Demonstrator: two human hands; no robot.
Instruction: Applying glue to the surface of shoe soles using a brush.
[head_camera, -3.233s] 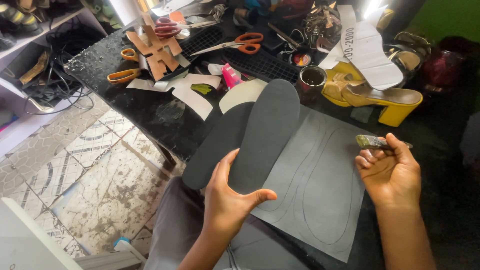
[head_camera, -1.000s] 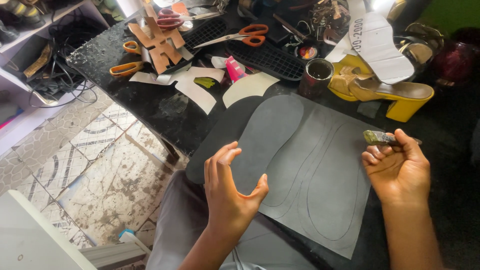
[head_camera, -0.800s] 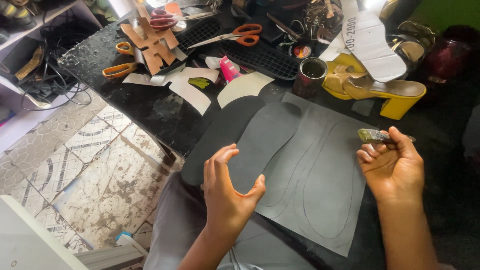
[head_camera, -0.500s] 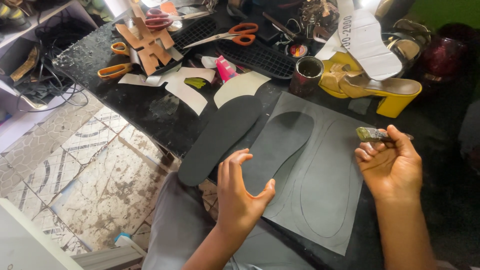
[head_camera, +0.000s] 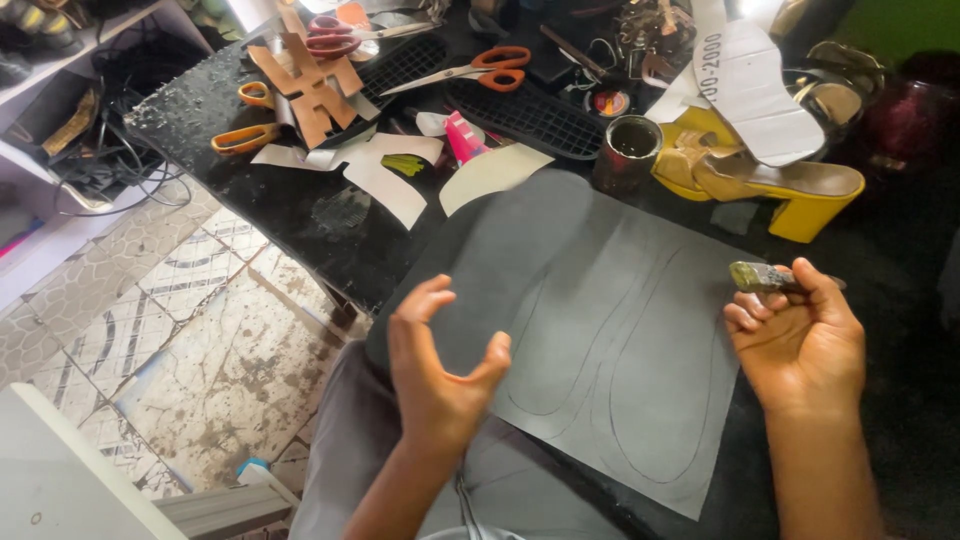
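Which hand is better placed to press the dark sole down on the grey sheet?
Probably the left hand: it hovers open right over the dark sole, while the right hand grips a small brush.

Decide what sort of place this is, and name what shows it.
Probably a shoemaker's workbench: a grey sheet marked with sole outlines, a yellow heeled sandal, orange-handled scissors. The right hand grips a small brush-like tool.

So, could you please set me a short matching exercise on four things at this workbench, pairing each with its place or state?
Things:
1. left hand
2. right hand
3. scissors
4. yellow shoe

Places or states:
A. lying on the far side of the bench
B. open, above the grey sheet
C. closed on a small brush
D. standing beside the dark tin

Pairs: 1-B, 2-C, 3-A, 4-D
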